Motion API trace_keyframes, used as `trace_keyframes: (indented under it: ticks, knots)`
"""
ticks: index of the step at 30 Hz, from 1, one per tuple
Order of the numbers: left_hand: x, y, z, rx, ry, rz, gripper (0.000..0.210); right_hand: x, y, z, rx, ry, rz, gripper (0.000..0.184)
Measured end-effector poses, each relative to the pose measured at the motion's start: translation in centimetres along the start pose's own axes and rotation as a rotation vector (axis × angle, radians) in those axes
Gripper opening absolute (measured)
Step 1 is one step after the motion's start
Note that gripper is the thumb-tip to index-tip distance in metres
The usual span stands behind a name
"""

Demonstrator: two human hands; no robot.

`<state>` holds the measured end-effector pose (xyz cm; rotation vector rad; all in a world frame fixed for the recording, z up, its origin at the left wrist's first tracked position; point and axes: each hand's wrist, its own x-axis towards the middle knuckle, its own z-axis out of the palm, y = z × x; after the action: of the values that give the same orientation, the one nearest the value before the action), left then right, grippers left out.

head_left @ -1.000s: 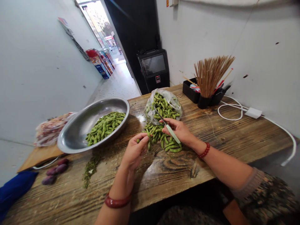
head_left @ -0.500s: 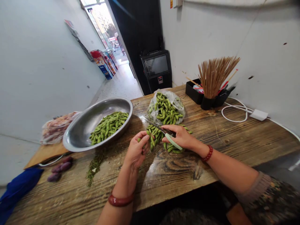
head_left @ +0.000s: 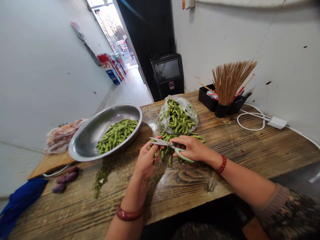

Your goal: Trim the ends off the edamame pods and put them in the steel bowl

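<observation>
Green-handled scissors (head_left: 169,144) are gripped in my right hand (head_left: 191,148), their slightly parted blades pointing left across my left fingertips. My left hand (head_left: 147,158) is closed around green soybean pods (head_left: 155,154), partly hidden by the fingers and blades. Under and behind both hands lies a loose pile of soybean pods (head_left: 170,160) on the wooden table (head_left: 185,186). Just beyond it, a clear plastic bag (head_left: 192,111) lies open, full of pods. To the left, a tilted-looking steel basin (head_left: 86,133) holds more pods on its right side.
Small green trimmings (head_left: 100,181) lie below the basin, near several purple-red oblong things (head_left: 66,179). A bag of pinkish meat (head_left: 60,138) sits behind on a board. At right are a skewer holder (head_left: 222,110), a black box (head_left: 208,98) and a white cable with adapter (head_left: 277,122).
The scissors have swung down and left, and their blades now lie over my left fingertips. My left hand stays nearly in place with its pods.
</observation>
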<state>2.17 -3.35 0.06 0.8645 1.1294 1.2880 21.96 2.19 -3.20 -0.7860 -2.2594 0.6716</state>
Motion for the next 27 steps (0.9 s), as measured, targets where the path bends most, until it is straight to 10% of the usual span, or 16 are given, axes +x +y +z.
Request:
trace_keyframes:
  ticks: [27]
  knots:
    - [-0.24,-0.23,-0.02,0.284,0.126,0.059,0.032,-0.05,0.15,-0.20,-0.039,0.043,-0.016,0.055]
